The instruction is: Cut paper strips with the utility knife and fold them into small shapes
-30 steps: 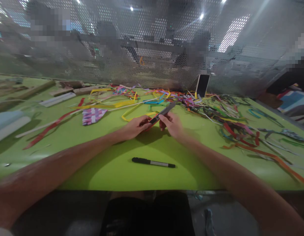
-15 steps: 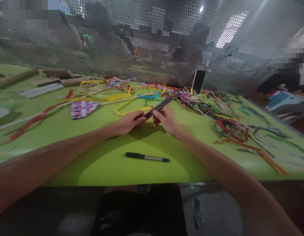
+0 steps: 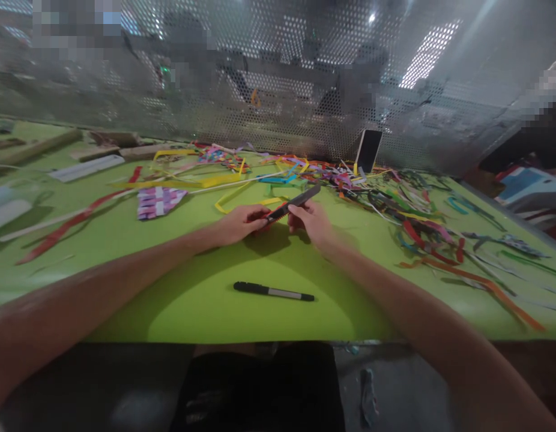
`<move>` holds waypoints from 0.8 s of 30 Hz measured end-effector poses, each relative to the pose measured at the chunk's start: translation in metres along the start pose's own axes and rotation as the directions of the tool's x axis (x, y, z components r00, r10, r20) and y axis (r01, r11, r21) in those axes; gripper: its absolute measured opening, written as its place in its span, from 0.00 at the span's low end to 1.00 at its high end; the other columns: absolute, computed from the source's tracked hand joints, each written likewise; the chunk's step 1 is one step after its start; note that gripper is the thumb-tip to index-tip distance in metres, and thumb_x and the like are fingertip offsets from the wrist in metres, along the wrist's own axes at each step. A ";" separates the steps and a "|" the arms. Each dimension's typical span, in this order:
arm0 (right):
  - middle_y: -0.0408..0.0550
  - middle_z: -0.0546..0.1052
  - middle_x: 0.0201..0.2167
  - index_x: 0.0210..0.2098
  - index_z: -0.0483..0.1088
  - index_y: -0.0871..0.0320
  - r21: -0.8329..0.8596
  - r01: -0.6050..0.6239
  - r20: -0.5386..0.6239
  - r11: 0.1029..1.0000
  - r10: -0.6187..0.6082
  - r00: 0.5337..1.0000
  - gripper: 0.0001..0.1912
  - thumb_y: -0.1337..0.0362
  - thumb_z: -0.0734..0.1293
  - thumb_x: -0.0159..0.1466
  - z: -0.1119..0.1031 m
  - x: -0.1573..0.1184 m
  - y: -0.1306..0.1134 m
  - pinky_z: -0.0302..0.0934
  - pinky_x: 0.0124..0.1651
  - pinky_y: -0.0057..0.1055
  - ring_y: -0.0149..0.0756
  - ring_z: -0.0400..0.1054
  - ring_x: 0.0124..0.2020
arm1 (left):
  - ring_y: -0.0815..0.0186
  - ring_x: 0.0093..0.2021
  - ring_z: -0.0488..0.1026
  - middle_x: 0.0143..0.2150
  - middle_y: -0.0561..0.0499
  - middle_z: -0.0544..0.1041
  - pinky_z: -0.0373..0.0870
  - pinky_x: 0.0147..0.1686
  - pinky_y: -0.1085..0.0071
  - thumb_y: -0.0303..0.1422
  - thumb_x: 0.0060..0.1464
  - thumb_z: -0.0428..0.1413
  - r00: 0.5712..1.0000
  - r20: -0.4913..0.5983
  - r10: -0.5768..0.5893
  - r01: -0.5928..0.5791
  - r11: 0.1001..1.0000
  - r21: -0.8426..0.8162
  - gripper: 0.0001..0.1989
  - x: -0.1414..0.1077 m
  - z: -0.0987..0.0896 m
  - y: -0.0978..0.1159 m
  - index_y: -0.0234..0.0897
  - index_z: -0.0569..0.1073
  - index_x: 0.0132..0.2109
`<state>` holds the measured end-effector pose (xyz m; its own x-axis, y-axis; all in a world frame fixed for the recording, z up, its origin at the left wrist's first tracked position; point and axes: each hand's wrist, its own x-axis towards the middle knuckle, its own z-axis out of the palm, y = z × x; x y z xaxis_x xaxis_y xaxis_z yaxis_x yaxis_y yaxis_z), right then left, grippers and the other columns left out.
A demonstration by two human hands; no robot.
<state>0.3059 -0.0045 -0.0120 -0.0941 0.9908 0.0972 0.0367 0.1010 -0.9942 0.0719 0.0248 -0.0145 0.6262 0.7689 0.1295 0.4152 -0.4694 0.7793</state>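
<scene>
Above the middle of the green table, my left hand (image 3: 242, 224) is closed round the red and black handle of what looks like a utility knife (image 3: 300, 197). Its long dark grey flat part slants up and away to the right. My right hand (image 3: 314, 224) pinches the same knife near its middle, thumb on top and fingers curled. A black pen with a pale band (image 3: 273, 291) lies on the table nearer to me. To the left of the hands is a woven purple and white paper piece (image 3: 159, 202), tapering to the right.
A bent yellow strip (image 3: 228, 200) lies just beyond my hands. Tangled coloured strips (image 3: 422, 231) spread across the right and back. A phone (image 3: 368, 150) leans against the perforated metal screen (image 3: 287, 78). A red strip (image 3: 82, 217) and wooden pieces (image 3: 39, 147) lie left.
The view has shifted slightly, so the table's contents appear a little further right. Both hands keep hold of the knife, which has turned slightly. The pen has not moved on the table.
</scene>
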 end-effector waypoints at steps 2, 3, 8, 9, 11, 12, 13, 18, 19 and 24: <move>0.39 0.74 0.25 0.36 0.70 0.55 -0.005 -0.007 -0.008 1.000 0.007 1.000 0.11 0.59 0.76 0.68 0.001 -0.001 -0.002 0.70 0.28 0.28 0.30 0.68 0.22 | 0.65 0.31 0.71 0.36 0.48 0.79 0.69 0.34 0.69 0.41 0.66 0.52 1.000 -0.002 0.008 -0.008 1.000 0.016 0.17 0.000 0.000 0.000 0.34 0.77 0.50; 0.39 0.74 0.25 0.36 0.70 0.55 -0.008 -0.010 -0.014 1.000 0.010 1.000 0.11 0.60 0.76 0.68 0.002 -0.002 -0.003 0.70 0.28 0.29 0.30 0.68 0.21 | 0.65 0.31 0.71 0.36 0.48 0.79 0.69 0.34 0.70 0.41 0.67 0.51 1.000 -0.007 0.015 -0.015 0.999 0.028 0.17 0.000 0.000 0.000 0.34 0.78 0.49; 0.40 0.74 0.24 0.36 0.70 0.55 -0.028 -0.022 -0.041 0.999 0.021 0.999 0.09 0.63 0.74 0.69 0.006 -0.005 -0.007 0.70 0.28 0.30 0.31 0.67 0.21 | 0.64 0.32 0.73 0.36 0.48 0.81 0.69 0.36 0.70 0.40 0.68 0.51 0.997 -0.037 0.068 -0.064 0.992 0.111 0.15 0.000 0.003 -0.003 0.35 0.78 0.47; 0.40 0.74 0.24 0.35 0.70 0.55 -0.031 -0.022 -0.045 0.999 0.021 0.999 0.09 0.63 0.74 0.69 0.006 -0.006 -0.007 0.69 0.28 0.30 0.31 0.67 0.21 | 0.64 0.32 0.73 0.36 0.48 0.81 0.68 0.37 0.70 0.40 0.69 0.51 0.996 -0.041 0.082 -0.076 0.989 0.129 0.16 0.000 0.003 -0.004 0.35 0.78 0.47; 0.39 0.74 0.24 0.36 0.70 0.54 -0.038 -0.021 -0.052 0.999 0.019 0.998 0.10 0.62 0.74 0.69 0.007 -0.007 -0.008 0.69 0.28 0.29 0.30 0.67 0.21 | 0.64 0.33 0.73 0.37 0.48 0.82 0.68 0.38 0.69 0.40 0.70 0.50 0.993 -0.043 0.107 -0.099 0.982 0.164 0.16 0.000 0.004 -0.005 0.35 0.78 0.47; 0.39 0.74 0.24 0.36 0.70 0.54 -0.043 -0.021 -0.054 0.999 0.018 0.998 0.10 0.61 0.75 0.69 0.007 -0.008 -0.008 0.68 0.28 0.29 0.30 0.67 0.22 | 0.63 0.34 0.74 0.38 0.47 0.82 0.68 0.39 0.69 0.40 0.70 0.50 0.992 -0.042 0.118 -0.109 0.978 0.179 0.16 0.000 0.005 -0.006 0.35 0.78 0.47; 0.39 0.74 0.24 0.36 0.71 0.54 -0.049 -0.020 -0.056 0.999 0.018 0.998 0.10 0.60 0.75 0.69 0.008 -0.008 -0.007 0.68 0.28 0.28 0.30 0.67 0.22 | 0.63 0.35 0.74 0.38 0.47 0.82 0.68 0.40 0.68 0.40 0.71 0.50 0.991 -0.041 0.128 -0.118 0.974 0.193 0.16 0.001 0.005 -0.007 0.35 0.78 0.46; 0.39 0.73 0.22 0.35 0.70 0.55 -0.076 -0.022 -0.064 0.997 0.017 0.998 0.12 0.59 0.74 0.71 0.009 -0.007 -0.007 0.66 0.26 0.27 0.30 0.66 0.21 | 0.61 0.38 0.76 0.40 0.46 0.83 0.69 0.42 0.67 0.40 0.71 0.50 0.989 -0.019 0.144 -0.135 0.959 0.248 0.16 0.001 0.006 -0.009 0.36 0.79 0.46; 0.38 0.73 0.22 0.34 0.69 0.55 -0.081 -0.023 -0.063 0.996 0.018 0.998 0.12 0.59 0.73 0.71 0.009 -0.006 -0.007 0.66 0.26 0.27 0.29 0.66 0.20 | 0.60 0.38 0.76 0.41 0.46 0.83 0.69 0.42 0.67 0.40 0.72 0.50 0.990 -0.012 0.143 -0.135 0.958 0.255 0.16 0.001 0.006 -0.009 0.36 0.79 0.47; 0.36 0.72 0.22 0.35 0.69 0.58 -0.102 -0.026 -0.045 0.994 0.022 0.999 0.12 0.62 0.71 0.74 0.008 -0.003 -0.006 0.63 0.25 0.24 0.27 0.66 0.19 | 0.60 0.40 0.77 0.42 0.45 0.83 0.70 0.43 0.67 0.40 0.71 0.49 0.991 0.000 0.137 -0.131 0.951 0.279 0.17 0.000 0.006 -0.007 0.35 0.80 0.49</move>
<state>0.2981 -0.0090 -0.0064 -0.0482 0.9958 0.0775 0.1400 0.0835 -0.9866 0.0730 0.0256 -0.0237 0.6768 0.6976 0.2351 0.4969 -0.6685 0.5533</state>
